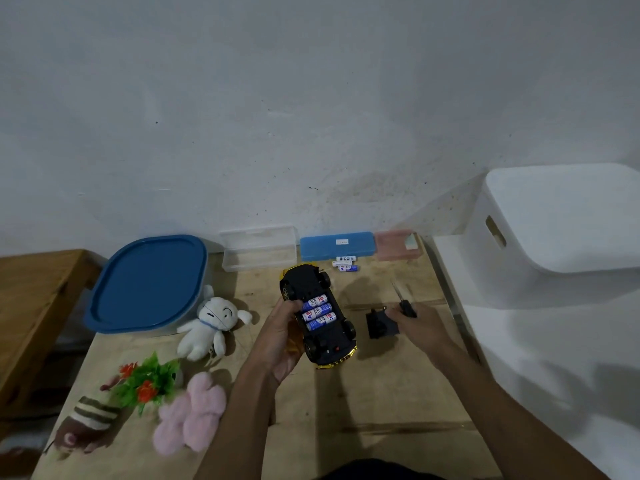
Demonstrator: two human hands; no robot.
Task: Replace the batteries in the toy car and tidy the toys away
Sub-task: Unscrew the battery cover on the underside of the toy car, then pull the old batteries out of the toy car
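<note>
- The left hand [282, 336] grips the upturned toy car [320, 318] over the desk [346, 410], and three batteries [318, 313] sit in its open bay.
- The right hand [414, 322] holds a screwdriver [404, 305] beside the black cover [379, 325].

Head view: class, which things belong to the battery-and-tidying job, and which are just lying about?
Job: toy car, fitted batteries, loose batteries, black cover, screwdriver, white plush, pink plush, striped plush, blue-lidded tub (probably).
Lying about: clear case, blue case, pink case, white bin, plastic plant.
</note>
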